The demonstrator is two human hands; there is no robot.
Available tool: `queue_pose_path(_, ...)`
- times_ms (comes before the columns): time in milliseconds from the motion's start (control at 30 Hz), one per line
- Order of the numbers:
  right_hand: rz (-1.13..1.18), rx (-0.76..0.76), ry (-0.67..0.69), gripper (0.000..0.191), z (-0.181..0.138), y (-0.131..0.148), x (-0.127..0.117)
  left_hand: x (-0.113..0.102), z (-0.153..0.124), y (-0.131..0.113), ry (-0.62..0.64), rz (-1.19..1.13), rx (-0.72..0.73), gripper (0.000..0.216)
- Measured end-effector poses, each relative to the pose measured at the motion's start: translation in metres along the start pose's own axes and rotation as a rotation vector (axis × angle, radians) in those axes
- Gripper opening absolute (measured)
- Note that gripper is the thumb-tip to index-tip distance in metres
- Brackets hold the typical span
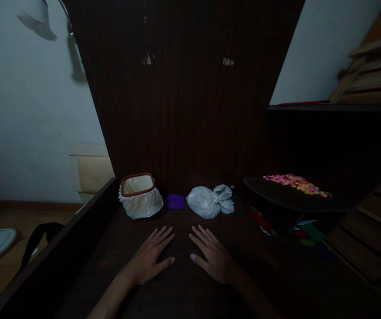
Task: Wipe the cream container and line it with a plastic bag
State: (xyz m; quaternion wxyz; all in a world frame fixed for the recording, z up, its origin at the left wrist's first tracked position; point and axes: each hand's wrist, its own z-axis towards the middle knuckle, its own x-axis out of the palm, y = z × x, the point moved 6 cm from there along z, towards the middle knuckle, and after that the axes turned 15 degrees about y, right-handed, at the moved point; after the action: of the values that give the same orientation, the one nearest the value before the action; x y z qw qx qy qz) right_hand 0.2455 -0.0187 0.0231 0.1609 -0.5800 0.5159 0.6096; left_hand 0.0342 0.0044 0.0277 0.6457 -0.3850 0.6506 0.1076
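My left hand [152, 257] lies palm down on the dark wooden surface [180, 297], its fingers spread and holding nothing. To its right my right hand [212, 257] rests flat in the same way, fingers apart. Beyond my left hand stands a small bin [140, 199] with a brown rim and a white bag lining it. A knotted white plastic bag [203, 201] sits beyond my right hand; its contents are hidden. Between the bin and the bag is a small purple object [175, 201], flat-looking, whose kind I cannot make out. Neither hand touches these things.
A tall dark panel [190, 110] rises behind the surface, and a raised edge [87, 212] runs along the left. At right, a rounded shelf [276, 195] carries a heap of small colourful pieces [296, 184]. A white lamp shade [37, 17] hangs at upper left.
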Motion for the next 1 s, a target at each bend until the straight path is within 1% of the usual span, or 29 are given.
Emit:
queue_pose_path(300,0.004,0.008,0.025,0.064,-0.001,0.003,-0.004,0.0,0.001,0.0,0.02,0.006,-0.036,0.065)
queue_pose_path(500,0.026,-0.01,-0.002,0.064,0.0,-0.001,0.001,0.0,0.0,0.0,0.021,0.008,-0.024,0.066)
queue_pose_path(600,0.118,-0.007,-0.092,0.056,0.004,-0.014,-0.004,0.0,0.0,0.0,0.024,-0.002,-0.017,0.066)
queue_pose_path(733,0.262,-0.021,-0.354,0.04,0.008,-0.037,-0.03,0.001,0.0,0.002,-0.004,-0.019,-0.033,0.062)
queue_pose_path(800,0.277,-0.034,-0.437,0.034,0.011,-0.045,-0.041,-0.004,-0.001,0.005,-0.08,-0.016,-0.044,0.058)
queue_pose_path(867,0.268,-0.038,-0.447,0.03,0.016,-0.048,-0.043,-0.016,-0.003,0.007,-0.204,0.005,-0.043,0.052)
queue_pose_path(933,0.254,-0.046,-0.428,0.025,0.019,-0.047,-0.039,-0.035,-0.009,0.009,-0.364,0.041,-0.037,0.045)
queue_pose_path(1000,0.221,-0.044,-0.408,0.021,0.019,-0.043,-0.032,-0.062,-0.018,0.012,-0.556,0.085,-0.04,0.039)
